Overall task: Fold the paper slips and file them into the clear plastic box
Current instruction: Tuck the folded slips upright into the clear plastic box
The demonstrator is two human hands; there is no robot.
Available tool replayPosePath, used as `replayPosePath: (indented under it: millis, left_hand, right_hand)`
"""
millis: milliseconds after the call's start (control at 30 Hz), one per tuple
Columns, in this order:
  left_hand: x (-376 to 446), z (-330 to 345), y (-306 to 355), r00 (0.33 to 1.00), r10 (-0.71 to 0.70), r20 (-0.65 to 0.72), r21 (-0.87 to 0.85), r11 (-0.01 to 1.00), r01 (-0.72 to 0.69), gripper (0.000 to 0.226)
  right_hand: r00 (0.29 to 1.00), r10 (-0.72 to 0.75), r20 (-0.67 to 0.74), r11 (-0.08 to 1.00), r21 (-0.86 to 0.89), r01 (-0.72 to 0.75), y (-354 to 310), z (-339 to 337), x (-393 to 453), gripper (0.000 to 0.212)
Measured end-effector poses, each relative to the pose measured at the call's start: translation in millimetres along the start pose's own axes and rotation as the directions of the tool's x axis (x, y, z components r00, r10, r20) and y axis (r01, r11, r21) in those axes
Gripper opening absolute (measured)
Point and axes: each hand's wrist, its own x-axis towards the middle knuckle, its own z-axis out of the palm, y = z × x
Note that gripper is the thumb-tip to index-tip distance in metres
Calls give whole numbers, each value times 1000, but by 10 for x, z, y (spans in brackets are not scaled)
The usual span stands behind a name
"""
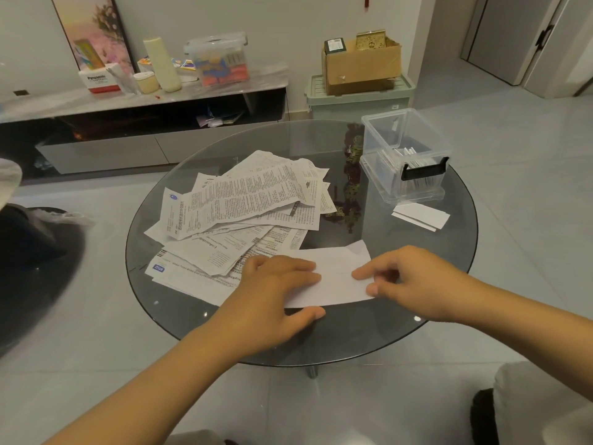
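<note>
Folding a slip at the table's near edge

Left hand (pixel 282 284) presses flat on the paper slip (pixel 337 277); right hand (pixel 407 281) pinches its right end. Square the edges before creasing; clear plastic box (pixel 406 155) waits at the far right edge.

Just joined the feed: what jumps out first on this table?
Both hands work a white paper slip at the near edge of the round glass table: the left hand presses it flat, the right hand pinches its right end. Behind lies a pile of printed slips; the clear plastic box stands far right.
</note>
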Motion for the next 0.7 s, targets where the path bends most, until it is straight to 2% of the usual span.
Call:
replayPosePath:
  millis: [100,200,267,367,500,633,700]
  left_hand:
    - [15,20,29,999,54,0,18,998,-53,59]
    - [26,-4,38,998,64,22,49,997,-65,53]
    - [42,-29,60,997,73,27,39,996,-74,48]
    - [74,-68,88,995,97,26,14,995,-98,40]
    - [88,-78,113,999,47,-18,3,999,-47,41]
    - [104,-67,148,987,-95,-126,-112,990,81,14]
    - [130,-43,144,979,-131,-158,-127,986,112,13]
  right_hand:
    - [996,30,85,996,77,-37,13,-92,-31,25]
    - [993,64,101,985,155,-79,29,-131,-34,24]
    - [994,58,93,989,129,-70,14,-131,-54,22]
    - [999,-42,-17,999,-16,42,4,-92,-100,20]
    - [987,-142,-72,981,-140,131,-16,-41,-138,34]
    - [973,-171,-152,971,-193,140,48,10,-71,16]
    - [963,-157,-220,976,-180,118,87,57,-19,13]
